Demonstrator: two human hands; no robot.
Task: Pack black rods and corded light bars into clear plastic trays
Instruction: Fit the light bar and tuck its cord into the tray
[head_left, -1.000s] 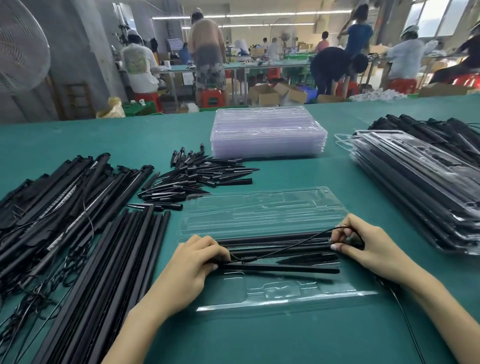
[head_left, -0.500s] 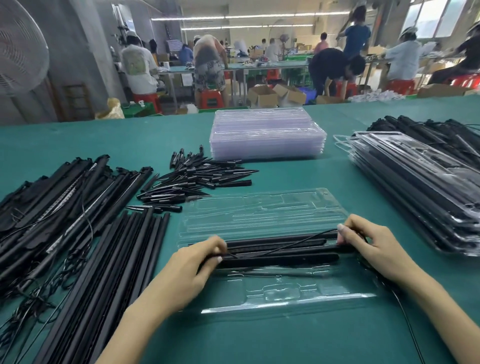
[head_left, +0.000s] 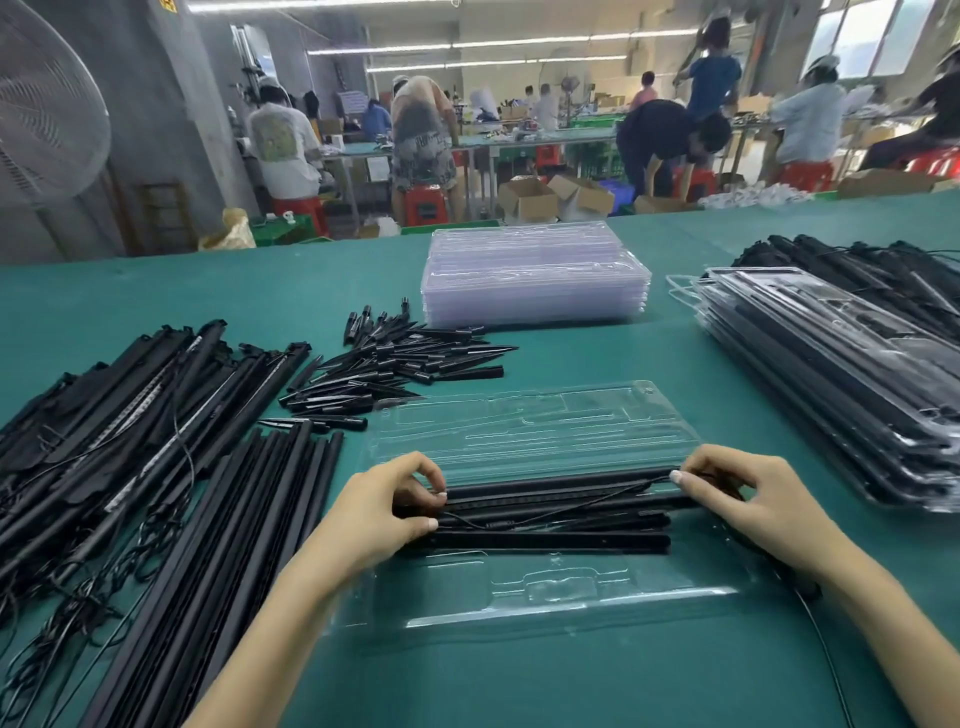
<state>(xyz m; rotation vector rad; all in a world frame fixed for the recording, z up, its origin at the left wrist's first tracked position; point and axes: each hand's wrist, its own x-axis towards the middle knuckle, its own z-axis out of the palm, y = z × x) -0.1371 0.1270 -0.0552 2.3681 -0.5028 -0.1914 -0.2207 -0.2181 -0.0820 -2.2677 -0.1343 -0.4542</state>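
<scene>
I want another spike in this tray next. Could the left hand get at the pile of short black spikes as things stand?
Probably yes: the spike pile lies uncovered just beyond the left hand, but that hand grips the bars and must let go first.

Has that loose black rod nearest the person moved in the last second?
Yes. The nearest black rod has shifted away from the person, up against the bundled bars, judged against the clear tray.
</scene>
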